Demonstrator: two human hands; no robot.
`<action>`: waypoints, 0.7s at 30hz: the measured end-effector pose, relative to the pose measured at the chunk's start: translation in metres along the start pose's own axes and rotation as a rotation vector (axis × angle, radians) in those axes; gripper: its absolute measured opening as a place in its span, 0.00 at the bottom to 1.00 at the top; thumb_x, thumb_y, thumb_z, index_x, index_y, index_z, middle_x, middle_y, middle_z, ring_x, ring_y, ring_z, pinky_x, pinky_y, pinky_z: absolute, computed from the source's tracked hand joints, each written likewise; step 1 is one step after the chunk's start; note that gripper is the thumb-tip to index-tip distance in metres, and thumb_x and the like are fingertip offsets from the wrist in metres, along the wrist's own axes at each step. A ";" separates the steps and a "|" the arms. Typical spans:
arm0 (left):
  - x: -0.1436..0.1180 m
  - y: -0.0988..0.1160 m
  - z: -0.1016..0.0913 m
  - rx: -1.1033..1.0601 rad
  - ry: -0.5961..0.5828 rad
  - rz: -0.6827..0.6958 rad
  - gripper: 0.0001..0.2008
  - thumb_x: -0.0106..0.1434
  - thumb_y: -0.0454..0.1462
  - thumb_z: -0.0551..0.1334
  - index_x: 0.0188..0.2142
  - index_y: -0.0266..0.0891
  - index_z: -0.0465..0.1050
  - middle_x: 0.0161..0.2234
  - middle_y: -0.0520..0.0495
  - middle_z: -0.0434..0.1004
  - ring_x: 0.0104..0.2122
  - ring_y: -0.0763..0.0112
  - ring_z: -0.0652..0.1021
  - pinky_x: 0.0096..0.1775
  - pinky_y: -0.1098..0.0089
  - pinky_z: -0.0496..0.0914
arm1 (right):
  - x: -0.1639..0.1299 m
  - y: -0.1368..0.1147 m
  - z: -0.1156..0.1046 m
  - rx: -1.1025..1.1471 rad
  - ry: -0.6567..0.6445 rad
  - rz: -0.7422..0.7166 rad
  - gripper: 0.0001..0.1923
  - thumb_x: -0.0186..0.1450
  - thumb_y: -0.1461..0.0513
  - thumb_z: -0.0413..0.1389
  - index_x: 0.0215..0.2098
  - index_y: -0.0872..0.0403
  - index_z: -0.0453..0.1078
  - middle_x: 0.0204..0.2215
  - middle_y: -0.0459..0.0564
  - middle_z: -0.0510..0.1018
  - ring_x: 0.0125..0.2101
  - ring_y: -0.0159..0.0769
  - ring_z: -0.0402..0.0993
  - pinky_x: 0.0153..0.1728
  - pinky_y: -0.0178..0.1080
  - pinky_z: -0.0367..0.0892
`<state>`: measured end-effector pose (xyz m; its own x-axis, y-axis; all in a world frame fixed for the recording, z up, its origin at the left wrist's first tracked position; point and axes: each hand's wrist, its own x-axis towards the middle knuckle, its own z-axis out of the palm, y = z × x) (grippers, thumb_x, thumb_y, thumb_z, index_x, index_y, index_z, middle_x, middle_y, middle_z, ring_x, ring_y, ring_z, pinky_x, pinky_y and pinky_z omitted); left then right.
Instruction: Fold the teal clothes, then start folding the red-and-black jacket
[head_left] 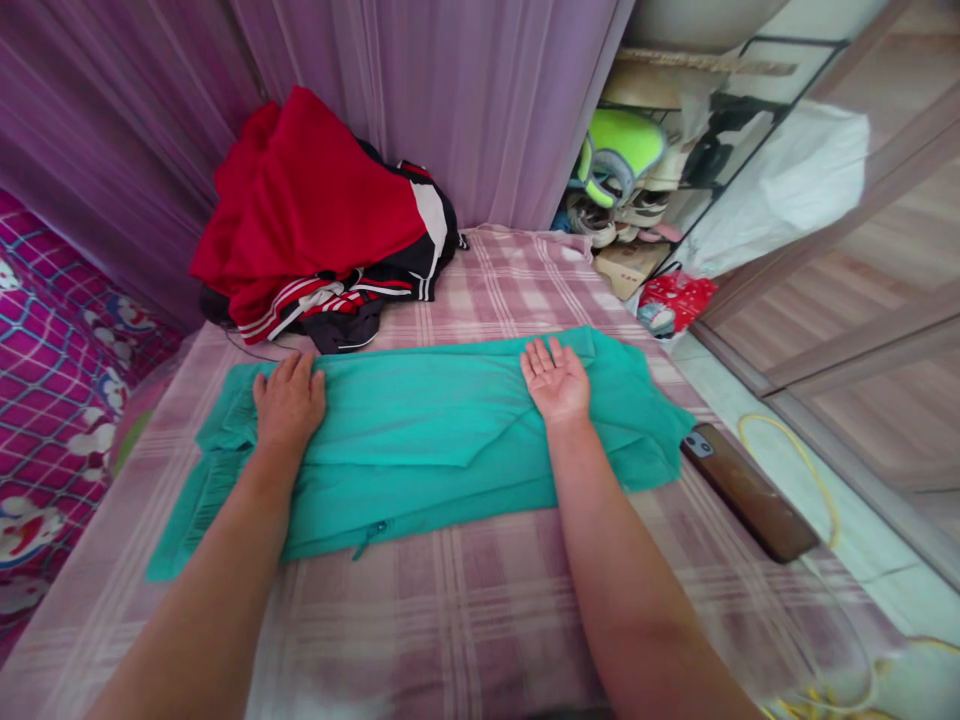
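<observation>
Left hand (289,400) palm down, right hand (556,381) palm up, both flat on teal garment (420,450), phone (750,490) beside it

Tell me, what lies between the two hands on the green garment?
In the head view, only the green garment lies between the left hand and the right hand; nothing else rests there.

Backdrop: sheer purple curtain (450,110) hangs in folds behind the bed, daylight glowing softly through it.
Bed: pink-and-mauve plaid sheet (480,590) covers the surface, lightly creased.
Left: magenta patterned bedding (52,400) with cartoon figures lies beside the plaid sheet.
Far corner: a heap of red, black and white clothes (322,230) sits against the curtain.
Right: black wire shoe rack (645,170) holds shoes, one pair lime green; a white plastic bag (787,190) leans just beside it.
Wall: pale wood-grain panels (885,290) run along the right.
Floor: light tiles (817,510), a yellow cord (814,470) lying across them.
</observation>
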<state>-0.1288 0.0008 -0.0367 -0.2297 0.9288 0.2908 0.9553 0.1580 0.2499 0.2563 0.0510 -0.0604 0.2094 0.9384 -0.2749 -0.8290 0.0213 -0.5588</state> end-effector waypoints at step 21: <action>-0.075 0.058 -0.008 0.180 -0.246 0.270 0.28 0.73 0.49 0.47 0.69 0.46 0.58 0.69 0.44 0.58 0.68 0.54 0.60 0.67 0.44 0.50 | -0.007 -0.007 0.005 -0.127 0.003 0.030 0.18 0.73 0.51 0.42 0.44 0.51 0.68 0.58 0.55 0.70 0.56 0.36 0.72 0.58 0.49 0.69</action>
<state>-0.0578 -0.0622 -0.0369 0.0648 0.9939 0.0888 0.9975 -0.0671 0.0232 0.2582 0.0459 -0.0508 0.1870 0.9368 -0.2957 -0.7626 -0.0514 -0.6449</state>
